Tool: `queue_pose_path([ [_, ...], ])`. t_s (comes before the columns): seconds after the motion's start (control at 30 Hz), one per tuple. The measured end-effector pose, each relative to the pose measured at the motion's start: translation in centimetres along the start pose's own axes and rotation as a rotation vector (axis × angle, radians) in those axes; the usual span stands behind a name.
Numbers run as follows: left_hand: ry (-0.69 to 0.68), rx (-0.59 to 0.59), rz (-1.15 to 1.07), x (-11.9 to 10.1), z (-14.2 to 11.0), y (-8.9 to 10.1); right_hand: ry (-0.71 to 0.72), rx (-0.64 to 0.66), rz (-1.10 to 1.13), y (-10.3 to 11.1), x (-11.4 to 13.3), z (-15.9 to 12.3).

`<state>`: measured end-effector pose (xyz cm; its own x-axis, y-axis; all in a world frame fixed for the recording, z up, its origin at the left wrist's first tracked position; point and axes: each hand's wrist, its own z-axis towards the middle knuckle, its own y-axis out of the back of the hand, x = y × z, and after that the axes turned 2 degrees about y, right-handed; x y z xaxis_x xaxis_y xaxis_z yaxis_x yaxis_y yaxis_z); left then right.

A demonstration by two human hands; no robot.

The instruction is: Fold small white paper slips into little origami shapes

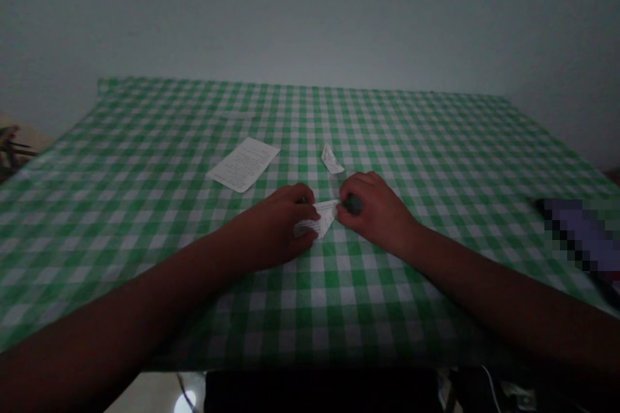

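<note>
Left hand [285, 222]: closed on one end of the folded paper [320, 220].
Right hand [374, 214]: narrow grip on a small dark lump [354, 204] touching the paper's other end.
Paper count: three; the folded one, a printed sheet [243, 164] ahead-left, a small slip [332, 159] ahead.
Edges: my hands sit well apart from every edge of the green gingham tablecloth [436, 142].

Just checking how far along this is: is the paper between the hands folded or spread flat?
Folded: the paper between the left hand and right hand shows doubled, angled layers, unlike the flat sheet beyond it.
</note>
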<state>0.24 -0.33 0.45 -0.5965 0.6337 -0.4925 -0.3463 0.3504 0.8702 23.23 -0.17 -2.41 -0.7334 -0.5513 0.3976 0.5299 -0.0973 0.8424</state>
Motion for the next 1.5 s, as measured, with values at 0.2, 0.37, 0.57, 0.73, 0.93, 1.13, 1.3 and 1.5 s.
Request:
queue_pose_path([
  [0.2,0.035,-0.111,0.022,-0.1,0.6,-1.1,0.018,0.038,-0.019,0.0,1.3,-0.6],
  [0.37,0.045,-0.101,0.016,-0.2,0.5,-1.1,0.010,0.067,-0.025,0.0,1.5,-0.7],
  [0.57,0.057,-0.079,0.012,-0.2,0.3,-0.7,-0.110,-0.036,-0.064,0.2,0.3,-0.1],
  [0.73,0.052,-0.078,0.008,-0.2,0.3,-0.8,-0.022,0.031,-0.045,0.1,2.0,-0.8],
  [0.93,0.060,-0.093,0.018,-0.2,0.2,-1.0,-0.141,-0.022,-0.065,0.1,1.0,-0.3],
  [1.13,0.039,-0.087,0.020,-0.2,0.2,-1.1,-0.098,0.028,-0.031,0.1,1.7,-0.6],
  [1.3,0.053,-0.089,0.010,-0.4,0.2,-0.7,-0.177,-0.018,-0.066,0.1,1.1,-0.4],
  [1.5,0.044,-0.075,0.012,-0.8,0.2,-0.6,-0.112,0.025,-0.040,-0.1,2.0,-0.5],
])
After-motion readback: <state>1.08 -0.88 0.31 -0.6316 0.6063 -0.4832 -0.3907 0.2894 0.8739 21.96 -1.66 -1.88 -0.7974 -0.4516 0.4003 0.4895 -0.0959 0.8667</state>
